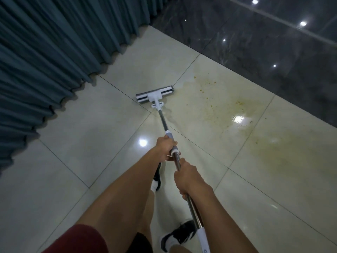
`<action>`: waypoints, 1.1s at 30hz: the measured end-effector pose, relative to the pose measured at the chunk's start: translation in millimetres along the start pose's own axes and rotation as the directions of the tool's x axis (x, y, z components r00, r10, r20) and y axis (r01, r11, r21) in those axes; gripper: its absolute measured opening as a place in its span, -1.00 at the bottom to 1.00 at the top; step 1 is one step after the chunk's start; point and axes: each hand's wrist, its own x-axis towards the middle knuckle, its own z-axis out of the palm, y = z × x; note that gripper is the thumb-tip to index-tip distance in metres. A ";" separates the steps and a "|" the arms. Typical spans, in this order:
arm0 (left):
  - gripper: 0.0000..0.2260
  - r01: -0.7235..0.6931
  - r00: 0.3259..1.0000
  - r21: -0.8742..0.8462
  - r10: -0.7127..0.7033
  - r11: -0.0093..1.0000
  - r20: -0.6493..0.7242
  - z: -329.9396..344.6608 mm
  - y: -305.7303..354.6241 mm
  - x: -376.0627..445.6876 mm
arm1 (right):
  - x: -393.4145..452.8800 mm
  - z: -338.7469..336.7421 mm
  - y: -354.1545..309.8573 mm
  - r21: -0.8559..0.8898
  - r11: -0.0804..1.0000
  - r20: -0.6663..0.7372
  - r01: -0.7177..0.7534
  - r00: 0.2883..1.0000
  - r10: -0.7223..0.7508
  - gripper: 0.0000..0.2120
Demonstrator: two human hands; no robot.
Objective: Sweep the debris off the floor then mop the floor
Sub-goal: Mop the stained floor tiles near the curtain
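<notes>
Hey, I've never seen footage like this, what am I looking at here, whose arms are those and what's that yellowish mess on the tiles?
There is one picture, taken by a camera worn on a person's head, looking down. The arms are that person's own. The left hand grips the mop handle further down; the right hand grips it nearer the body. The mop head rests on the pale tile floor. To its right lie a yellowish wet stain and small orange specks. A teal curtain hangs on the left, and dark glossy tiles lie beyond.
</notes>
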 end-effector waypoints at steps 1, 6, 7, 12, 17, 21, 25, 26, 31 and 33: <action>-0.77 0.006 1.000 0.015 -0.006 1.000 0.000 7.5 -13.6 -10.3 | -11.0 3.6 15.4 0.010 1.000 0.002 0.000 1.000 -0.001 -0.72; -0.74 0.053 0.998 0.043 -0.055 0.998 0.036 41.9 -76.1 -56.8 | -59.7 22.5 86.8 0.066 0.998 -0.005 -0.024 1.000 0.024 -0.62; -0.72 0.060 0.997 0.051 -0.062 0.997 0.045 48.5 -86.4 -63.7 | -67.9 25.0 99.8 0.073 0.997 -0.008 -0.021 1.000 0.022 -0.61; -0.70 0.054 0.994 0.115 -0.065 0.992 0.091 79.5 -127.9 -94.1 | -109.2 32.2 150.4 0.133 0.991 -0.037 -0.029 0.999 0.034 -0.64; -0.71 0.023 0.996 0.115 -0.032 0.993 0.078 88.6 -126.6 -95.7 | -110.4 35.6 155.8 0.223 0.974 -0.099 -0.036 0.993 0.059 -0.64; -0.70 -0.001 0.998 0.134 -0.008 0.991 0.068 81.4 -103.5 -72.5 | -87.8 31.7 135.8 0.247 0.969 -0.160 -0.008 0.986 0.048 -0.70; -0.66 -0.027 0.996 0.107 0.018 0.994 0.086 74.8 -60.7 -38.4 | -47.0 19.1 100.9 0.305 0.952 -0.194 -0.018 0.978 0.080 -0.79; -0.63 -0.035 0.996 0.099 0.026 0.994 0.089 72.3 -46.5 -29.6 | -34.5 14.8 90.2 0.320 0.947 -0.196 -0.024 0.976 0.091 -0.79; -0.61 -0.064 0.991 0.157 0.045 0.985 0.126 63.6 28.4 15.5 | 23.9 -16.2 33.9 0.388 0.919 -0.171 -0.074 0.974 0.150 -0.80; -0.59 -0.068 0.991 0.155 0.049 0.986 0.127 65.1 60.1 35.7 | 48.7 -33.6 12.0 0.385 0.919 -0.174 -0.084 0.971 0.161 -0.78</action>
